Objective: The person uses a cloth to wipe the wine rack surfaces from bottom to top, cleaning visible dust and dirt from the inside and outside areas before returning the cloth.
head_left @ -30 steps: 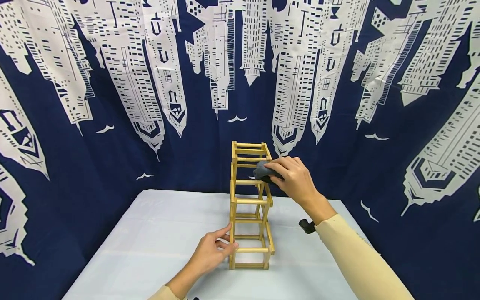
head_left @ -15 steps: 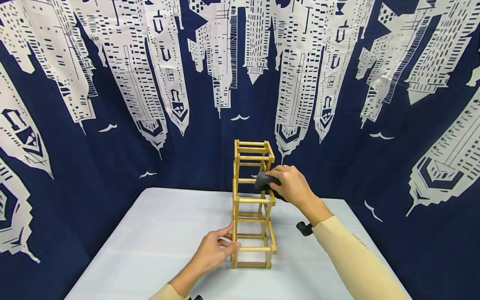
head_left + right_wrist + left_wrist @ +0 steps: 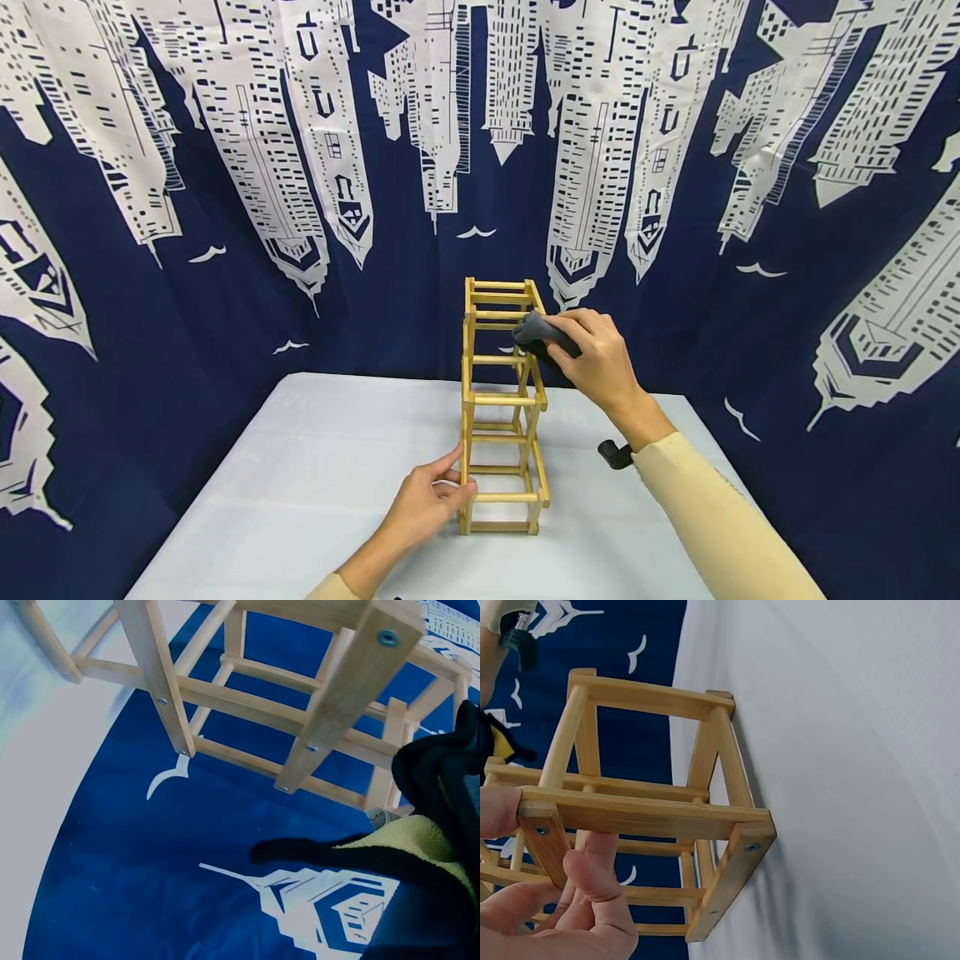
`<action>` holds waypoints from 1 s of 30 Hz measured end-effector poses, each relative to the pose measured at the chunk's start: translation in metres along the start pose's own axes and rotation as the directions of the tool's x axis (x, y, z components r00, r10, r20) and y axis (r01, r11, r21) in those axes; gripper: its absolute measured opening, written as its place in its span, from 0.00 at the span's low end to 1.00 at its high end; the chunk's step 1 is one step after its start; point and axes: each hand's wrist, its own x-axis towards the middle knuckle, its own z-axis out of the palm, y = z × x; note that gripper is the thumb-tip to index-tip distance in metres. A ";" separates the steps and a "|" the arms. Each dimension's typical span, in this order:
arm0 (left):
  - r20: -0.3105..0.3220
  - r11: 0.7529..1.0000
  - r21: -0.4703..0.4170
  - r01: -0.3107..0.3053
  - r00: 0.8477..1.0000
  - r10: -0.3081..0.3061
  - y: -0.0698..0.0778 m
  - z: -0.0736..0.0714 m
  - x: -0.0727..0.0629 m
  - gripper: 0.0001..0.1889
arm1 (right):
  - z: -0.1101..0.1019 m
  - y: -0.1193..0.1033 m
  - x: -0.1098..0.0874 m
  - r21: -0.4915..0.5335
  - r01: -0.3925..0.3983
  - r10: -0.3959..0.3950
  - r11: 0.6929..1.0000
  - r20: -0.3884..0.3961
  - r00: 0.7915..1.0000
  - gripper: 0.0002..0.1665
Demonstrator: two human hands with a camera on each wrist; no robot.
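A tall, stepped rack of pale wooden bars (image 3: 504,401) stands upright on the table in the head view. My left hand (image 3: 426,505) grips its lower left post, with the thumb in front and fingers behind. The left wrist view shows those fingers (image 3: 592,881) curled about the corner of the wooden frame (image 3: 645,814). Up at the right side of the rack, my right hand (image 3: 597,360) pinches a bunched grey cloth (image 3: 553,331) against the upper bars. In the right wrist view the cloth (image 3: 420,844) has a yellow side and black edging; that hand is hidden there.
The rack stands on a white-covered table (image 3: 322,467). Close behind the table hangs a dark blue curtain (image 3: 405,325) printed with white buildings. A small black device (image 3: 615,454) sits at the right wrist.
My right hand slid the cloth down the rack's right side, then brought it back up near the upper tier. The left hand keeps its hold and the rack stays in place.
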 end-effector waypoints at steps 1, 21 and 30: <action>-0.002 1.000 0.006 -0.002 1.000 0.002 0.001 -0.001 0.001 0.40 | -0.002 0.001 0.002 0.004 0.002 -0.002 1.000 0.001 1.000 0.27; 0.020 0.998 -0.031 0.050 0.999 -0.049 -0.003 -0.006 0.002 0.40 | -0.011 0.004 0.000 0.101 -0.115 0.090 0.988 0.222 0.971 0.22; 0.003 0.995 -0.065 0.070 0.998 -0.070 -0.005 -0.004 0.003 0.40 | -0.011 -0.003 -0.018 0.153 -0.329 0.204 0.932 0.531 0.823 0.15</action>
